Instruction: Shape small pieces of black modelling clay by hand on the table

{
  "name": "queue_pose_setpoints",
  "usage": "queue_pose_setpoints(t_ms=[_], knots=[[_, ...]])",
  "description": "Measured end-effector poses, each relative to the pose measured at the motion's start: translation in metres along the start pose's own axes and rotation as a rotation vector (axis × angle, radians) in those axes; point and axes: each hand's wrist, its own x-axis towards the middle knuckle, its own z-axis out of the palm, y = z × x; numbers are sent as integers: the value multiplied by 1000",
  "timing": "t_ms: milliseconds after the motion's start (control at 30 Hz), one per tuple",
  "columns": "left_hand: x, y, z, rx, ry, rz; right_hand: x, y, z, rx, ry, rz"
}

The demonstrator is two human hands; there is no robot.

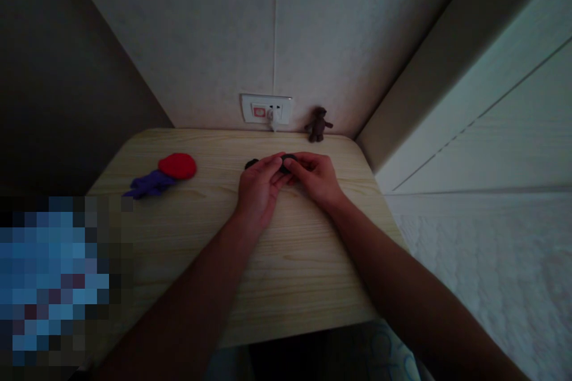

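Observation:
My left hand (259, 186) and my right hand (314, 175) meet over the middle of a light wooden table (286, 274). Their fingertips pinch a small dark rounded object (287, 162) between them, just above the tabletop. Both hands have their fingers curled round it. A second small dark piece (251, 164) lies on the table just left of my left hand's fingers. What the dark object is cannot be made out in the dim light.
A red lump (177, 165) and a purple lump (149, 184) lie on the table's left part. A small brown teddy bear (319, 124) stands at the back by the wall, next to a wall socket (266, 108) with a white plug. A bed edge runs along the right.

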Motion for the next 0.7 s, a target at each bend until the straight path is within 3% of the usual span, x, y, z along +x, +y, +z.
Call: queue_pose_setpoints(t_ms=[233,700], knots=[[0,-3,2,-31,-1,16,0,-2,0,57,9,-45],[0,-3,3,-26,3,26,0,-2,0,60,17,-2]])
